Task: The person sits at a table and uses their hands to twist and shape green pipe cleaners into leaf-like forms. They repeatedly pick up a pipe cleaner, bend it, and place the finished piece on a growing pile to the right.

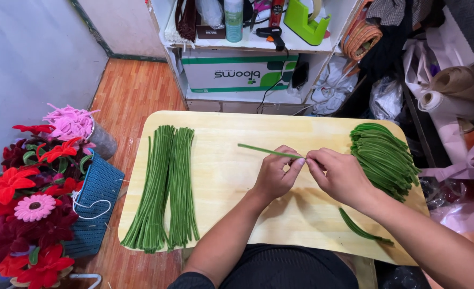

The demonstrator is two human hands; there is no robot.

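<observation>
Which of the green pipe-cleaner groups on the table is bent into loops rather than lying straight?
The pile at the right edge, beyond the right hand: its stems curve over at the top. The two bundles on the left lie straight.

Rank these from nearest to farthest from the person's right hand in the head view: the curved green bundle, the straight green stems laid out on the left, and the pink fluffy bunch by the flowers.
From the right hand:
1. Curved green bundle, just beside it at the board's right end.
2. Straight green stems, across the board on the left.
3. Pink fluffy bunch, off the board, far left by the flowers.
</observation>
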